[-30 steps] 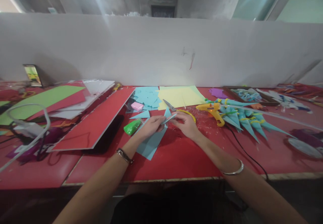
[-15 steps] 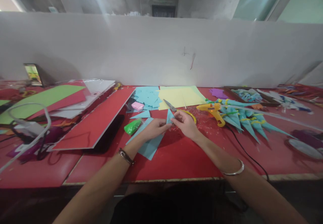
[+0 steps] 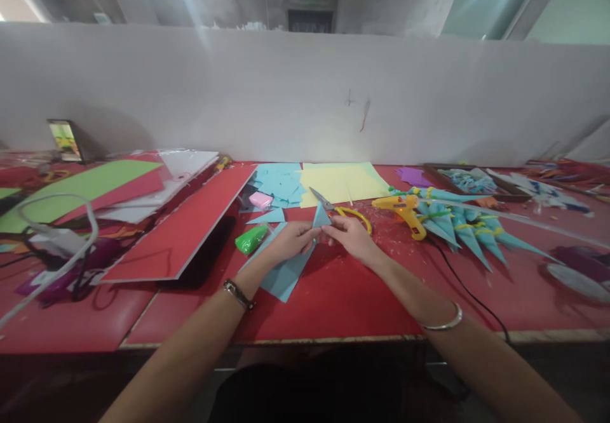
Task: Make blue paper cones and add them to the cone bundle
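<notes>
Between my two hands stands a small light-blue paper cone [image 3: 321, 216], its tip pointing up. My left hand [image 3: 296, 240] pinches its lower left side, and my right hand [image 3: 351, 235] grips its right edge with closed fingers. Under my left wrist lie blue paper sheets [image 3: 284, 281] on the red table. Scissors with yellow handles [image 3: 353, 214] rest just beyond my right hand, blades toward the back left. Left of my hands are a green plastic-wrapped packet [image 3: 251, 239], a folded blue paper piece [image 3: 267, 216] and a pink packet [image 3: 261, 201].
A yellow hot glue gun [image 3: 401, 212] with a black cord lies right, beside several blue paper cones [image 3: 469, 235] with yellow trim. Yellow paper [image 3: 343, 178] and cut blue pieces [image 3: 277, 183] lie at the back. A red board [image 3: 185, 232] slants up at left, near a power strip [image 3: 52, 283].
My fingers have shifted slightly on the blue paper cone, and my right hand sits a little lower. Other things have stayed in place.
</notes>
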`<move>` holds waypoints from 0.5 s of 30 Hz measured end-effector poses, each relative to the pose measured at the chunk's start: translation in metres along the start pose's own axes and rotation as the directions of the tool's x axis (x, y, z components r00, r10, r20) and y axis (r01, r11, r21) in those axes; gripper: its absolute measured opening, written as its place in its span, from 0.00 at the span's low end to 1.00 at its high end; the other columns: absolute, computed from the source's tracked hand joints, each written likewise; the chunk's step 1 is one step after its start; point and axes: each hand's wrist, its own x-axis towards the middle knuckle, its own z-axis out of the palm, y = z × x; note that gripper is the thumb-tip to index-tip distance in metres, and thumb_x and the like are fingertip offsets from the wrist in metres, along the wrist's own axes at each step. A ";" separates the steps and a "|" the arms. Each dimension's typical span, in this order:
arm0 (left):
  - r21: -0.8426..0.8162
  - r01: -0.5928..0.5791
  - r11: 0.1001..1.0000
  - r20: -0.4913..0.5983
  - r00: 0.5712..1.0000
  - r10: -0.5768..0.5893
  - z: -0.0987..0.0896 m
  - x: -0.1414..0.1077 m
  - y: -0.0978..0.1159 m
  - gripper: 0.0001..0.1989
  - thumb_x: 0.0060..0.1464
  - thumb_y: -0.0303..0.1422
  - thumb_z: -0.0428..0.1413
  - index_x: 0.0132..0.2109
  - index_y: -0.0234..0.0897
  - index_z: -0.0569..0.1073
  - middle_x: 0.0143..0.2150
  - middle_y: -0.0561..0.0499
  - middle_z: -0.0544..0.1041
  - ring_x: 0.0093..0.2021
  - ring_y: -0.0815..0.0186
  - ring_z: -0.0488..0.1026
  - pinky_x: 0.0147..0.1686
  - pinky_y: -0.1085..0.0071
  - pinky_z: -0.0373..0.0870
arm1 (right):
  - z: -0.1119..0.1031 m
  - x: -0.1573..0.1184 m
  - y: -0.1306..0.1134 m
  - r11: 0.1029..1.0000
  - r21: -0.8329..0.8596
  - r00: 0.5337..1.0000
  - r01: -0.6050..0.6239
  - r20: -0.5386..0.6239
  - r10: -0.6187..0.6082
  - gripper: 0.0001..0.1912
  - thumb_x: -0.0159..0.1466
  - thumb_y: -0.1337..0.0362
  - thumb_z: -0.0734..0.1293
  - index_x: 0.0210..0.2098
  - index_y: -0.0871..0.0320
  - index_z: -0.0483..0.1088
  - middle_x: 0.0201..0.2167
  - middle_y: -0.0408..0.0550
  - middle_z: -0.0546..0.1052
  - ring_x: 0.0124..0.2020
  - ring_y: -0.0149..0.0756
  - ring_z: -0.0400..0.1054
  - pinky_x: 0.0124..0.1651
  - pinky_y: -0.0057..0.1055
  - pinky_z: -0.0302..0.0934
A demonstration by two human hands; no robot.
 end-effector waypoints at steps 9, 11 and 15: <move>-0.024 0.008 1.000 0.048 0.999 -0.007 -0.002 0.000 0.000 0.18 0.55 0.42 0.42 0.26 0.34 0.64 0.12 0.59 0.61 0.13 0.76 0.53 0.16 0.78 0.51 | -0.001 0.000 -0.005 0.999 -0.006 0.999 0.046 0.023 -0.045 0.15 0.57 0.53 0.59 0.23 0.58 0.64 0.19 0.41 0.70 0.17 0.26 0.62 0.25 0.27 0.59; -0.035 -0.007 0.999 0.045 0.999 0.009 -0.003 0.000 0.000 0.18 0.55 0.42 0.42 0.25 0.34 0.64 0.12 0.59 0.61 0.13 0.76 0.53 0.16 0.79 0.51 | -0.001 0.000 -0.005 0.999 0.004 0.998 0.053 0.033 -0.053 0.16 0.58 0.52 0.58 0.23 0.58 0.62 0.19 0.41 0.70 0.17 0.26 0.62 0.24 0.27 0.59; -0.056 -0.045 0.997 0.016 0.999 0.046 -0.005 0.001 -0.002 0.17 0.55 0.41 0.42 0.26 0.34 0.65 0.11 0.60 0.59 0.13 0.77 0.53 0.17 0.79 0.52 | 0.000 -0.001 -0.005 0.996 -0.027 0.995 0.087 0.052 -0.085 0.15 0.59 0.55 0.56 0.23 0.58 0.61 0.20 0.41 0.70 0.17 0.25 0.63 0.25 0.26 0.58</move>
